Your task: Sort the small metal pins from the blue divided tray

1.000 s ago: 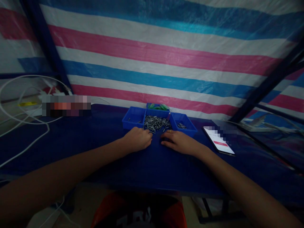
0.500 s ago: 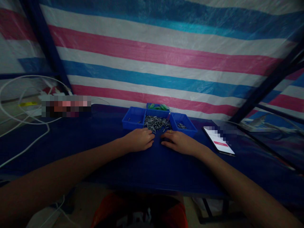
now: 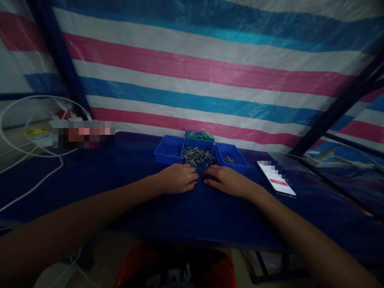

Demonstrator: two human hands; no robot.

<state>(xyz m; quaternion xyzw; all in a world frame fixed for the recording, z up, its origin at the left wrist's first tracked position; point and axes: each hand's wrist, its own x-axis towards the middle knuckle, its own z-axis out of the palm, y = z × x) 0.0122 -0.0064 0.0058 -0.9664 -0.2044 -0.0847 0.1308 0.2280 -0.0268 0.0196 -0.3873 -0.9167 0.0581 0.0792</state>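
A pile of small metal pieces (image 3: pixel 198 155) lies on the blue table between two blue trays. The left tray (image 3: pixel 169 148) holds a few pieces, the right tray (image 3: pixel 232 155) a small heap. Behind the pile, a third tray (image 3: pixel 199 141) contains green items. My left hand (image 3: pixel 181 179) rests at the pile's near left edge, fingers slightly apart, with nothing visible in them. Near the pile's right front edge, my right hand (image 3: pixel 222 178) lies on the table, its fingers spread and nothing seen in them.
A lit phone (image 3: pixel 277 179) lies right of my right hand. White cables (image 3: pixel 61 160) loop over the table's left end, near a blurred-out object. A striped sheet (image 3: pixel 192 72) hangs behind the table (image 3: pixel 192 216), between blue metal posts.
My left hand has shifted slightly to the right, nearer my right hand, and its fingers reach out a bit more. My right hand has hardly moved.
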